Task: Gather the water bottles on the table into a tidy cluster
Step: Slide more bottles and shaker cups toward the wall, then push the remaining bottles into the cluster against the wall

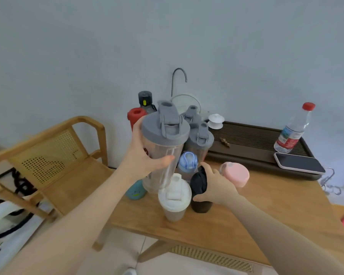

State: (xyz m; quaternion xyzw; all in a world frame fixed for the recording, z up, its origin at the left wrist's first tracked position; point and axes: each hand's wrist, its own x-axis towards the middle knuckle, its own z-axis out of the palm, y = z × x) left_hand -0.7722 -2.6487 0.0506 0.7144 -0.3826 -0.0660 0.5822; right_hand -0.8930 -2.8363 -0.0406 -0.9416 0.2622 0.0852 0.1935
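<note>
— Left hand [145,155]?
— Wrapped round clear shaker [163,151], held above the table [266,205].
— Right hand [216,187]?
— Closed on black bottle [200,191], standing beside white cup [174,201], amid clustered bottles.

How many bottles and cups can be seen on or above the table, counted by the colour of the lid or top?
Grey lid: 3
Red top: 2
Black top: 2
Blue lid: 1
Pink lid: 1
White lid: 1
Teal: 1
Total: 11
</note>
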